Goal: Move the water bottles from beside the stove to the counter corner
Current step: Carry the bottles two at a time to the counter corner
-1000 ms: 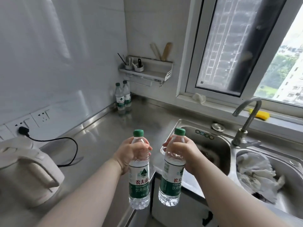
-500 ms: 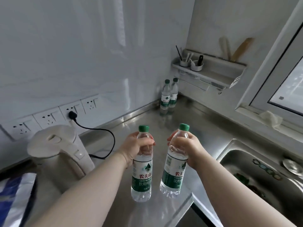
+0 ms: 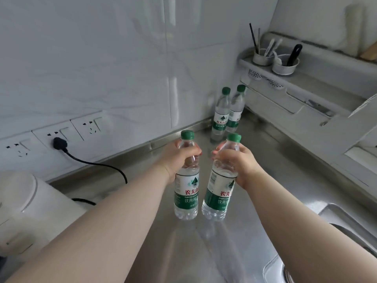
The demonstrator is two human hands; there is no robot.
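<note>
My left hand (image 3: 175, 160) grips the neck of a clear water bottle (image 3: 186, 193) with a green cap and green-white label. A matching bottle (image 3: 219, 195) hangs slightly tilted from my right hand (image 3: 238, 162), held by its shoulder. Both bottles are above the steel counter (image 3: 204, 252), close side by side. Two more green-capped bottles, one on the left (image 3: 221, 115) and one on the right (image 3: 236, 109), stand upright and touching in the counter corner against the tiled wall, a short way beyond my hands.
A white kettle (image 3: 24, 213) sits at the left, its black cord (image 3: 98, 164) plugged into a wall socket (image 3: 59, 142). A wall shelf (image 3: 285, 78) with utensil cups overhangs the corner on the right. The sink edge (image 3: 336, 217) lies at lower right.
The view has swung left and closer to the corner. Both hands have carried their bottles forward over the counter toward the two standing bottles.
</note>
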